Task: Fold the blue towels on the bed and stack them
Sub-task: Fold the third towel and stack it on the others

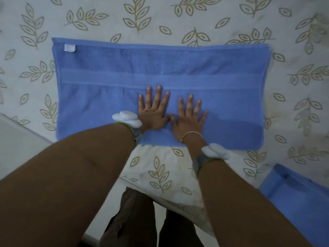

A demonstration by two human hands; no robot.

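Note:
A blue towel (222, 72) lies flat on the bed as a wide rectangle, with a white label at its far left corner and a woven band running across its middle. My left hand (154, 111) and my right hand (189, 118) lie side by side on the near half of the towel, palms down, fingers straight and spread, thumbs touching. Another blue towel (300, 198) sits at the lower right, partly out of view.
The bed sheet (160, 20) is white with a tan leaf print. Its near corner (165, 175) hangs over the bed edge above my legs. A pale floor strip (21, 145) shows at the left. White sensor bands sit on both wrists.

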